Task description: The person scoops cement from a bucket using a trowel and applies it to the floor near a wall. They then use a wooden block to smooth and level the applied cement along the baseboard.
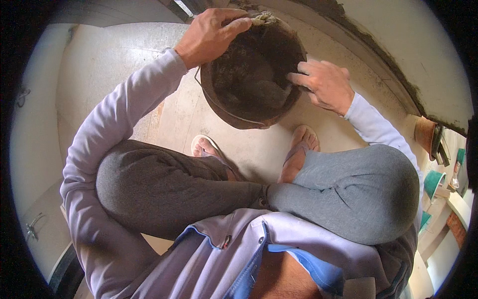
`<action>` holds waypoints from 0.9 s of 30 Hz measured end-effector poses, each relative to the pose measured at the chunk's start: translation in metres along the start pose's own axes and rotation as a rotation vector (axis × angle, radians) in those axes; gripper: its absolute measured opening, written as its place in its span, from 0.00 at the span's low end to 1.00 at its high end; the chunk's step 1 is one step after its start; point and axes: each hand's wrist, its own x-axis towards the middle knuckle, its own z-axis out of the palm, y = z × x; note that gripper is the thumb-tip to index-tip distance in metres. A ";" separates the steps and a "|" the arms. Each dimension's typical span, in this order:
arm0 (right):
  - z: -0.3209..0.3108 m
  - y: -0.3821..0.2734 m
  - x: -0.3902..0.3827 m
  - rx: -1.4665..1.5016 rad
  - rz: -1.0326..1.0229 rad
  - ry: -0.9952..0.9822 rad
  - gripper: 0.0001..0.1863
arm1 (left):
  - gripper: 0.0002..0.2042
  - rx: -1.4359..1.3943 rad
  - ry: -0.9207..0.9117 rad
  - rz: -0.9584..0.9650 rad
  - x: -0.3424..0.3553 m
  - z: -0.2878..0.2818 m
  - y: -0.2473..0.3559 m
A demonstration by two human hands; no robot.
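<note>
A dark, round bucket (239, 94) stands on the floor beyond my feet, with a thin wire handle at its left side. Dim shapes lie inside it; I cannot tell what they are. My left hand (211, 37) is closed at the far left rim, its fingers against a pale, knotted, cloth-like lump (264, 19) there. Over the right rim reaches my right hand (323, 84), slightly blurred, fingers apart and the foremost ones stretched toward the inside. Nothing shows in its grasp.
A pale wall with a rough, dark lower edge (393, 65) rises at the far right. Along the right side are a brown container (424, 137), green-and-white pieces (434, 183) and boards. My sandalled feet (301, 142) rest close behind the bucket, between my bent knees.
</note>
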 end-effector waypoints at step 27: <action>0.055 0.072 0.038 0.887 0.739 0.340 0.17 | 0.28 0.285 -0.333 -0.283 -0.073 -0.153 -0.024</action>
